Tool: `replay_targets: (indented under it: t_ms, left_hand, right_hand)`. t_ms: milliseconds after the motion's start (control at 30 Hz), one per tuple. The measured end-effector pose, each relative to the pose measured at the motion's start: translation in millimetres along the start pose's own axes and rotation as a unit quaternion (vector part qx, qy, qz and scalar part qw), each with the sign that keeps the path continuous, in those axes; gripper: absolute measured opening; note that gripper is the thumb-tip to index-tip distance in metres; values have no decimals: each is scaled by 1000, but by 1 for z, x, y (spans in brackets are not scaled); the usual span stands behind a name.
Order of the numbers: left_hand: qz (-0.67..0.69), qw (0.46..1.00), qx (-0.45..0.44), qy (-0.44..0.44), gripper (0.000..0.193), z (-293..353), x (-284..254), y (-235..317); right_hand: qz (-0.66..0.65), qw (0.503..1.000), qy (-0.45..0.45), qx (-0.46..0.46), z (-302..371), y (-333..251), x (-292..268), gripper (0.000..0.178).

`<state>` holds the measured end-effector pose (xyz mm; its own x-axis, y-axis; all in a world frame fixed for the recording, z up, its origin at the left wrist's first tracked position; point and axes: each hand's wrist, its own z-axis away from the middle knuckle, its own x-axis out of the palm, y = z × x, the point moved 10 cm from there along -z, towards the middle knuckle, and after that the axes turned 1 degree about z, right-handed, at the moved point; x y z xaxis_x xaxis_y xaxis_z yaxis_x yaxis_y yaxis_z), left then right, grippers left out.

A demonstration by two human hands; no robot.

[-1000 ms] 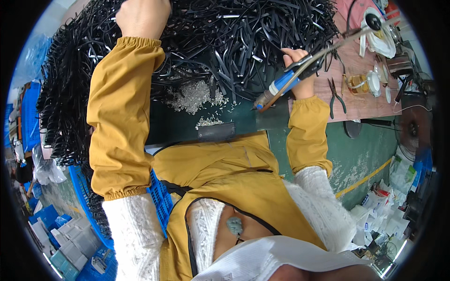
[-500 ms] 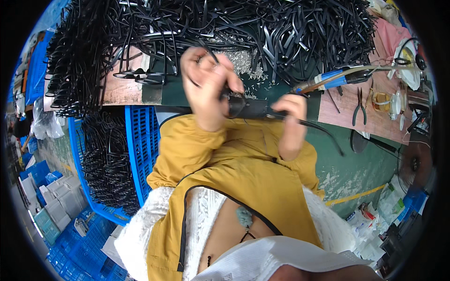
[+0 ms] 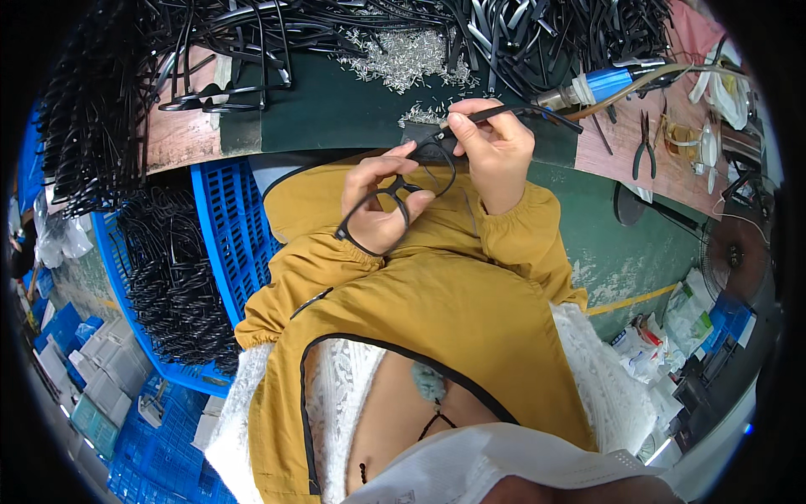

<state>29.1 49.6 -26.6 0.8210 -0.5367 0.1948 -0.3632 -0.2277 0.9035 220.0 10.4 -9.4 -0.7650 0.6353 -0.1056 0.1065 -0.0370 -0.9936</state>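
Glasses frame (image 3: 395,197), black and thin, sat in the left hand (image 3: 379,202) just in front of the counter (image 3: 336,109) edge, above the person's lap. The left fingers (image 3: 395,160) curled round the frame's front, thumb under and the others over the top rim, so the frame was pinched rather than loosely cradled. The right hand (image 3: 495,151), just right of the frame, held a slim black temple arm (image 3: 512,113) between thumb and fingertips, pressed together near the arm's hinge end, which met the frame's upper corner.

The frame looked light, stiff across the rims but likely springy and easy to twist at the narrow bridge. Its smooth plastic could slip, so the firmer rim near the hinge seemed the best place to grip; the temple arm was best taken close to its end for control.

Beyond the frame, heaps of black frame parts (image 3: 277,34) covered the counter, with small metal pins (image 3: 403,55) scattered among them. Right of the frame lay a blue-handled tool (image 3: 604,84) and pliers (image 3: 645,147). Left of it stood a blue crate (image 3: 222,244) full of black parts.
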Motion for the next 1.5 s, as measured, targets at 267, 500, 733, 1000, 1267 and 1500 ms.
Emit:
replay_targets:
  t_ms: [267,500,733,1000,1267,1500]
  left_hand:
    - [-46,998,51,-6,63,-17,13,24]
    - [189,940,-245,142,36,-51,-42,-4]
    - [142,923,-335,124,45,-59,-46,-14]
    - [169,900,-388,105,50,-62,-44,-15]
    - [261,727,-621,-135,42,17,58,-33]
    - [264,732,-615,-130,47,20,63,-36]
  right_hand:
    - [135,987,-20,-89,7,-19,2,11]
    - [64,972,-227,2,-75,-62,57,36]
    - [434,839,40,-326,-238,-130,175,28]
    - [113,846,112,-508,-62,-215,37,10]
    - [119,982,-90,-120,-1,-19,-10,12]
    - [21,989,-118,-84,-6,-14,-4,10]
